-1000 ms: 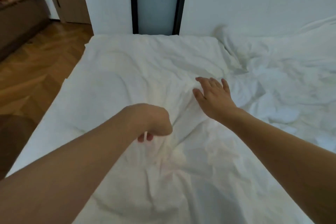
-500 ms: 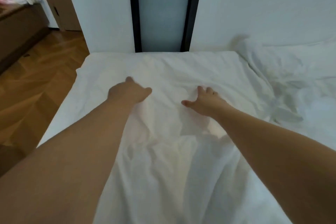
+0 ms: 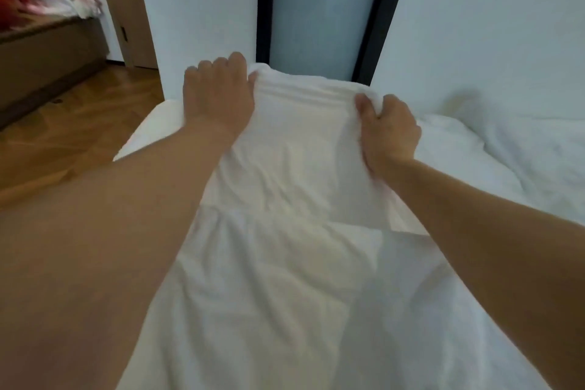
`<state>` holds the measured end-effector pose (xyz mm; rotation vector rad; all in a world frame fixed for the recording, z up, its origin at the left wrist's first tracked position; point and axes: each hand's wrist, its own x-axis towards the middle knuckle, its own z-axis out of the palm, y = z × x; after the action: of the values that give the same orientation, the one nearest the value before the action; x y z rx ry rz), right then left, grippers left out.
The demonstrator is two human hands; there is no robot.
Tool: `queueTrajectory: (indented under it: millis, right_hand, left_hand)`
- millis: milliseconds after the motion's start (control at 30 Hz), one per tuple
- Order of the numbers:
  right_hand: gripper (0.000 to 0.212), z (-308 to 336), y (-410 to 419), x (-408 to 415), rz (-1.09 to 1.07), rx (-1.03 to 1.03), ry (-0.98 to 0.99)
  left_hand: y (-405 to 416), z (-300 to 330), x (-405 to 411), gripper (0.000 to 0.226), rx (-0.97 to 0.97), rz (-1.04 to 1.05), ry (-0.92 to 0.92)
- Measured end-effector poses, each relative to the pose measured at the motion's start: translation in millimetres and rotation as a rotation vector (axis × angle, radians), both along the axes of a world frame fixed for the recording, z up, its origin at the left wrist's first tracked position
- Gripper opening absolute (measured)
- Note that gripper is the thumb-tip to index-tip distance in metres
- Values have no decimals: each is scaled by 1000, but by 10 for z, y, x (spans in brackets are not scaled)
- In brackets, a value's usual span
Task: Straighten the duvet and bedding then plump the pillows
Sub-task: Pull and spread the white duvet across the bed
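Note:
A white duvet covers the bed and is creased all over. Its far edge is lifted off the bed and pulled taut between my hands. My left hand grips the left part of that edge, fingers curled over the top. My right hand grips the right part, the thumb pinching a fold of fabric. More rumpled white bedding lies bunched to the right. No pillow is clearly distinguishable.
A white wall with a dark-framed frosted glass panel stands just beyond the bed's far end. Wooden floor runs along the left side. A brown piece of furniture with red and pink cloth on top sits at the far left.
Both hands have moved from resting on the duvet's surface to its far edge. They have taken hold of that edge and raised it off the bed.

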<state>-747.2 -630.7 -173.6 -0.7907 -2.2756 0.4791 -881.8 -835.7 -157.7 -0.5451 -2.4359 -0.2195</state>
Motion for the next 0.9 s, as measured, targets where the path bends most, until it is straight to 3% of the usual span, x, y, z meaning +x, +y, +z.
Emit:
queueTrajectory:
  millis: [67, 133, 267, 333, 433, 500, 600, 633, 667, 767, 833, 900]
  right_hand:
    - [44, -449, -60, -37, -52, 109, -90]
    - [51, -1065, -189, 55, -109, 162, -330]
    - [51, -1340, -171, -6, -31, 128, -393]
    - [54, -1341, -171, -9, 28, 7, -477]
    - [60, -1206, -171, 145, 136, -179, -674]
    - [53, -845, -310, 430, 210, -209, -672]
    - [53, -323, -790, 1095, 387, -157, -454]
    - [56, -207, -984, 1385, 443, -71, -377]
    - [58, -164, -1119, 1655, 502, 18, -383]
    - [54, -127, -1376, 2487, 594, 164, -492]
    - [47, -64, -1591, 2987, 557, 205, -442]
    - [40, 25, -1870, 3365, 579, 239, -420]
  left_hand:
    - [-17, -284, -111, 52, -128, 38, -260]
    - [-14, -901, 4, 68, -253, 85, -504]
    - [-14, -1390, 186, 68, -245, 82, -369]
    - [-99, -1435, 236, 70, -261, 65, -426]
    - [-193, -1453, 300, 74, -197, -31, -720]
    - [-308, -1244, 489, 75, -100, -116, -973]
    - [-550, -713, 1008, 51, 363, -218, -1380]
    - [-616, -535, 1244, 48, 396, -233, -1377]
    - [-676, -398, 1476, 47, 311, -248, -1299]
    - [-981, -4, 2230, 38, 139, -290, -871]
    - [-1301, 151, 2743, 38, 83, -326, -562]
    - [-1616, 138, 3213, 48, -15, -278, -573]
